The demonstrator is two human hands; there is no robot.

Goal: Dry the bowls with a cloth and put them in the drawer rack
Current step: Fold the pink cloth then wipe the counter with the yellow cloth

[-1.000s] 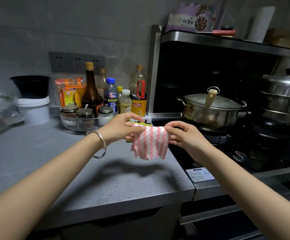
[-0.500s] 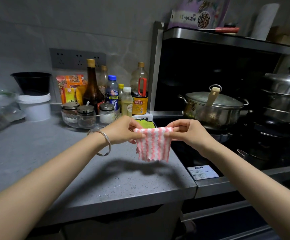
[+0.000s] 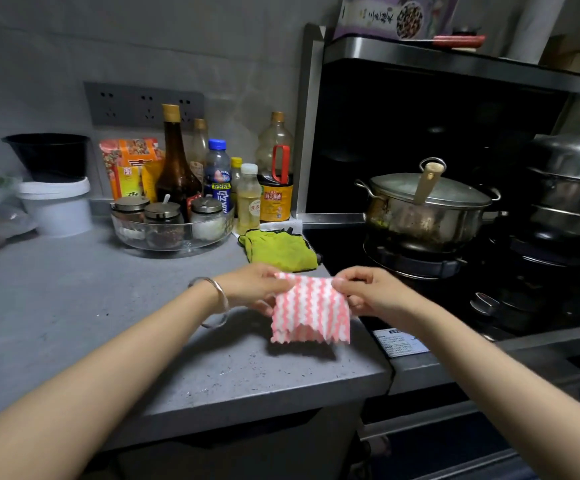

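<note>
At the counter's far left: a black tub (image 3: 47,154) stands on a white bucket (image 3: 56,206) against the wall.
Glass dish (image 3: 125,233): it holds three spice jars, with sauce bottles (image 3: 177,161) crowded behind it.
Green rag (image 3: 278,249): it lies crumpled on the grey countertop (image 3: 73,306), just beyond the hands and beside the stove.
Left hand (image 3: 253,289): a bangle circles the wrist; thumb and fingers pinch the cloth's top left corner.
Striped dishcloth (image 3: 311,313): pink and white, it hangs doubled between the two hands over the countertop's front right part. I cannot tell whether its ragged lower edge touches the surface.
Right hand (image 3: 371,292): its curled fingers pinch the top right corner.
Stove: a lidded steel pot (image 3: 427,216) sits on a burner with a wooden handle leaning on its lid; a stacked steamer (image 3: 576,181) stands at the far right.
Bowls and drawer rack: neither is in view.
Step in hand: probably readying the cloth, with no bowl dried yet.
Next move: it likely calls for freeing one hand to fetch a wet bowl from outside this view, while the other gathers the cloth into its palm for wiping.
</note>
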